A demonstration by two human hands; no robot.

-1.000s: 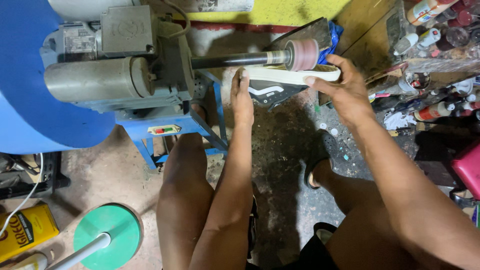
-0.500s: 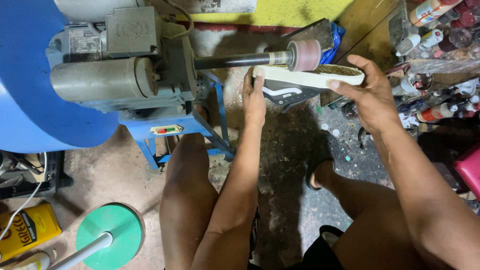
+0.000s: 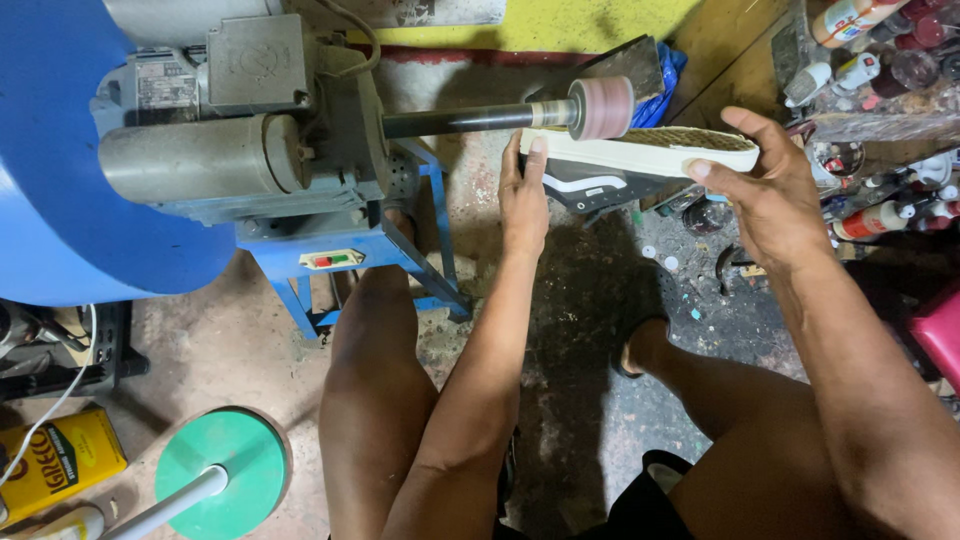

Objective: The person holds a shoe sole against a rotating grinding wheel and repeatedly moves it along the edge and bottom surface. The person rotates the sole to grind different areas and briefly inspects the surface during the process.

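Below the pink drum (image 3: 602, 108) at the end of the dark shaft (image 3: 465, 121) sits the shoe (image 3: 625, 165), turned on its side with its white sole edge facing up and its tan ribbed tread on the far side. The drum stands just above the sole and looks to touch it near the left end. The left hand (image 3: 524, 195) lies flat against the shoe's left end, fingers straight and pointing up, the fingertips on the white rim. The right hand (image 3: 765, 190) grips the other end, thumb on the near side of the sole and fingers curled over the far side, so the shoe is held between both hands. Its black upper with a white stripe hangs below the sole.

The shaft runs left into a grey motor (image 3: 230, 150) mounted on a blue stand (image 3: 350, 265), which carries a small switch box with a red and a green button. A large blue guard (image 3: 60, 170) fills the left edge. Bottles and tubes (image 3: 870, 60) crowd a shelf at the upper right. On the floor (image 3: 590, 330) lie a yellow can (image 3: 55, 460) and a green disc (image 3: 220, 470) on a white pole. The person's bare knees sit under both arms.
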